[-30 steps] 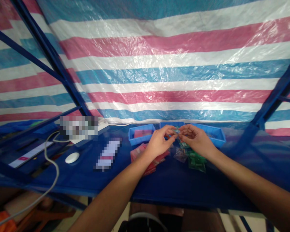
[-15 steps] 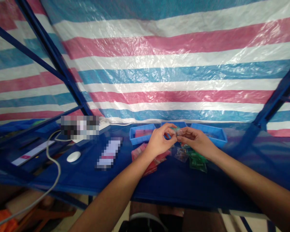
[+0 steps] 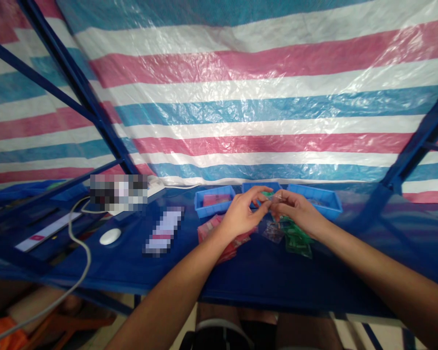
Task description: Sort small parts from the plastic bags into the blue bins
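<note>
Above the blue table, my left hand (image 3: 244,212) and my right hand (image 3: 296,210) meet fingertip to fingertip. Both pinch a small clear plastic bag (image 3: 274,198); its contents are too small to make out. Beneath my left wrist lies a pile of pink-red packets (image 3: 210,227), partly covered by the forearm. Green packets (image 3: 297,242) are heaped under my right hand. Between these piles rest several clear bags (image 3: 273,231) with small things inside.
Three blue bins line the back: a left bin (image 3: 200,212) with pink-red packets, a middle bin (image 3: 261,186) and a right bin (image 3: 330,206). Leftward are a blurred-out phone-like slab (image 3: 165,231), a white mouse (image 3: 110,236) and a pale cable (image 3: 81,240). A striped plastic sheet (image 3: 255,112) hangs behind.
My fingertips have drawn slightly apart around the clear bag, with the right fingers shifting a little to the right. The piles and bins have stayed as they were.
</note>
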Available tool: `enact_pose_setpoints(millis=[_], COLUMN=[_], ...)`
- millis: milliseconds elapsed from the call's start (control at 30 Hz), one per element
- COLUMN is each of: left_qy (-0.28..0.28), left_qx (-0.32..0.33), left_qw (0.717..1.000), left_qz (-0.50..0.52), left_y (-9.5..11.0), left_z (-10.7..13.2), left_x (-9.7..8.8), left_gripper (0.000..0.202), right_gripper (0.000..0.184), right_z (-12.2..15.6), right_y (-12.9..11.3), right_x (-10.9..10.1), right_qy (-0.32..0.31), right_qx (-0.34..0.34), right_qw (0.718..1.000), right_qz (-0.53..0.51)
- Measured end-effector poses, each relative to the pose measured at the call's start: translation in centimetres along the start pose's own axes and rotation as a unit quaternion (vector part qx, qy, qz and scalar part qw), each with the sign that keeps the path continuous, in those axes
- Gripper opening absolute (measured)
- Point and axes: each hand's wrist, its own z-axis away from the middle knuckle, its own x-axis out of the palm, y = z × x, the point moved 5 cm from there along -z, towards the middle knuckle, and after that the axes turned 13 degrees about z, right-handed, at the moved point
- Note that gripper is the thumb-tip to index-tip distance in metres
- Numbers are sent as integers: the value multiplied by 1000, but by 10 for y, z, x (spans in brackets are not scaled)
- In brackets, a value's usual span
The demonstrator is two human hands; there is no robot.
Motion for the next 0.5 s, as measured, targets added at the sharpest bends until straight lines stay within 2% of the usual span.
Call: enact_pose_setpoints(millis=[133,233,333,433,500], left_qy=[16,33,11,-24,-25], left_qx=[0,65,124,152,157], left_qw=[1000,996,987,980,979], left_qz=[-18,-51,-100,-126,-125], left_y=[-2,4,6,2,-1], left_z=[0,1,3,3,3], left_x=[-2,-5,-2,3,3], left_gripper=[33,36,47,33,21], right_gripper=[22,29,38,48,53], right_z=[0,0,0,1,1], right_y=[2,1,1,2,4], right_x=[-2,-5,-9,-10,-10], right_qy=[17,54,87,89,82], right_qx=[25,48,70,81,81], right_qw=[998,992,985,984,986], right_qz=[-59,-107,-132,-133,-123])
